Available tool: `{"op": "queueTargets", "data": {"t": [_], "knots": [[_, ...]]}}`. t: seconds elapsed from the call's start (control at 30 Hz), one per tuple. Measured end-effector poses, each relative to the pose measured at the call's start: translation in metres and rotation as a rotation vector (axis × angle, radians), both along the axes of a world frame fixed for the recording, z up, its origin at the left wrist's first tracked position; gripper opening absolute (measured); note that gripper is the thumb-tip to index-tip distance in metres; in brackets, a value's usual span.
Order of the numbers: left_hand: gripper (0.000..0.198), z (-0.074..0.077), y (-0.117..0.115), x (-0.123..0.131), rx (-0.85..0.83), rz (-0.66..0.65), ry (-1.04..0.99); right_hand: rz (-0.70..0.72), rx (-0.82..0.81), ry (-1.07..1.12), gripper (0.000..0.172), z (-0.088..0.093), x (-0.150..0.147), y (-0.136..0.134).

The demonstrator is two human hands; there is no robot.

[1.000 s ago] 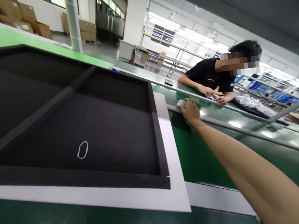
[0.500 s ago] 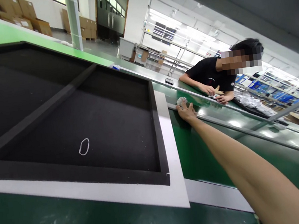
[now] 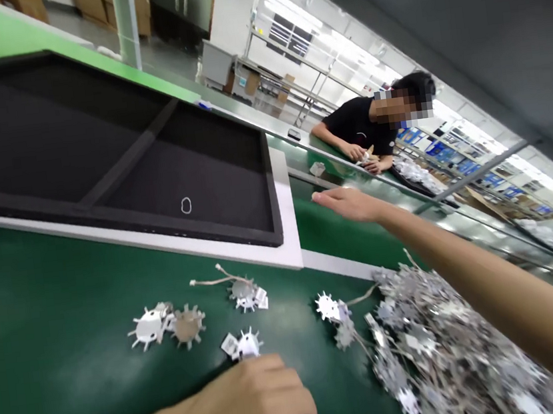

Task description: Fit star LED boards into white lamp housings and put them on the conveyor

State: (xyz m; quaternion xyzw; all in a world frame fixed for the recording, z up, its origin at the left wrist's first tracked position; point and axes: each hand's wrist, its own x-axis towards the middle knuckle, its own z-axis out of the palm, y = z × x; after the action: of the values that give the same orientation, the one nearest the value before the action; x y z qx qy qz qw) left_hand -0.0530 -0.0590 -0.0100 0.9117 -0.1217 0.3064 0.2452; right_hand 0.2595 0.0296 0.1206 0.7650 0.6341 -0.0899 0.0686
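My right hand is stretched out over the far green strip, fingers extended and holding nothing. Just beyond it lies a small pale part. Near the bottom edge my left hand shows its back, the fingers bent down out of sight, so what they hold is hidden. Close in front of it lies a silvery toothed disc with a white tag. More such discs are scattered on the green table. A large heap of them with wires lies on the right, partly behind my right forearm.
A black divided tray on a white board fills the left and middle, with a white loop inside. Across the bench a person in black handles a small part. A metal bar crosses on the right.
My right hand has come away from the pale part, which stays on the far strip. My left hand has entered at the bottom. The view has shifted, showing the discs and the heap.
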Motion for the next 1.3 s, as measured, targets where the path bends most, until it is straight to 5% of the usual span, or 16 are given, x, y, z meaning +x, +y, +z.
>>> {"op": "queueTargets", "data": {"t": [0.17, 0.3, 0.37, 0.57, 0.73, 0.87, 1.07, 1.3], "knots": [[0.017, 0.014, -0.004, -0.008, -0.038, -0.015, 0.059, 0.086, -0.292, 0.027, 0.063, 0.02, -0.068, -0.108], [0.021, 0.014, -0.002, -0.013, -0.023, 0.001, 0.032, 0.202, -0.204, -0.013, 0.037, 0.008, -0.073, -0.152], [0.022, 0.012, -0.001, -0.013, -0.039, 0.01, 0.005, 0.194, -0.165, -0.023, 0.026, 0.002, -0.065, -0.158], [0.022, 0.018, 0.003, -0.011, -0.126, 0.105, -0.001, 0.18, 0.018, 0.031, 0.035, 0.011, -0.071, -0.16], [0.057, 0.021, 0.006, -0.012, -0.309, 0.302, -0.027, 0.148, 0.393, 0.338, 0.033, 0.019, -0.111, -0.176], [0.076, 0.016, 0.008, -0.012, -0.424, 0.33, -0.075, 0.239, 0.571, 0.473, 0.02, -0.001, -0.144, -0.185], [0.06, 0.025, 0.008, -0.014, -0.466, 0.269, 0.043, 0.284, 0.664, 0.605, 0.017, -0.033, -0.162, -0.182], [0.043, 0.029, 0.01, -0.015, -0.461, 0.249, 0.002, 0.235, 0.753, 0.613, 0.019, -0.042, -0.15, -0.191]]}}
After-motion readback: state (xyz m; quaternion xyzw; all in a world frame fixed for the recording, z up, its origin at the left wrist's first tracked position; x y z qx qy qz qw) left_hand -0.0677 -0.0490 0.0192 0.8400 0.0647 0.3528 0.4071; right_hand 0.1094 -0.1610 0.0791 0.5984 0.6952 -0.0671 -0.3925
